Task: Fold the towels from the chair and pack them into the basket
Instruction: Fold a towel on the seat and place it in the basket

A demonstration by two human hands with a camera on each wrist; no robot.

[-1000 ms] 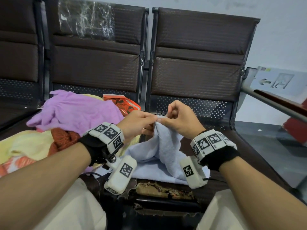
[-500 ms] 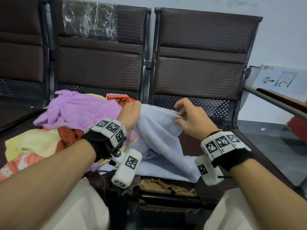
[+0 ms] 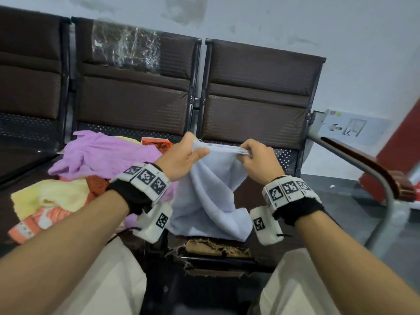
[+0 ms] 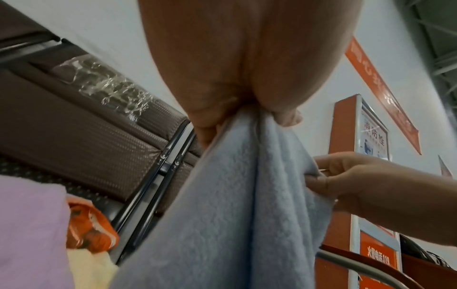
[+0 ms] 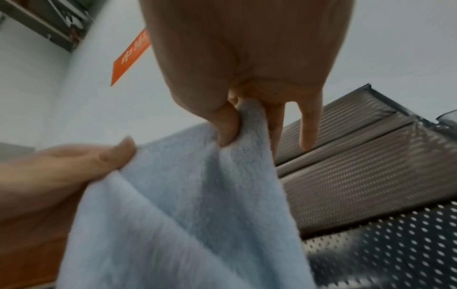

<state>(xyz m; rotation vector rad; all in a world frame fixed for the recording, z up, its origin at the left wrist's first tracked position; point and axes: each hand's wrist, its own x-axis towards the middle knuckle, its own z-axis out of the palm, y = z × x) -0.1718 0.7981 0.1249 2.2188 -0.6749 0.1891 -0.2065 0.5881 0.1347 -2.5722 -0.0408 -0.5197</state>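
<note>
Both hands pinch the top edge of a pale blue fleecy towel (image 3: pixel 211 192): left hand (image 3: pixel 181 159) at one end, right hand (image 3: pixel 258 160) at the other, the edge stretched level between them. It hangs in soft folds — its lower end apparently resting on the brown padded chair seat (image 3: pixel 256 194), bare to the right. A heap of lilac, yellow and orange towels (image 3: pixel 91 160) lies just left.

We see a row of dark brown chairs (image 3: pixel 254 105) whose seats carry the cloth. On the middle seat lies a heap: a purple towel (image 3: pixel 106 155), a yellow towel (image 3: pixel 52 194), and orange patterned pieces (image 3: pixel 41 221). The pale blue towel's (image 3: pixel 211 201) lower end rests on the right seat.
</note>
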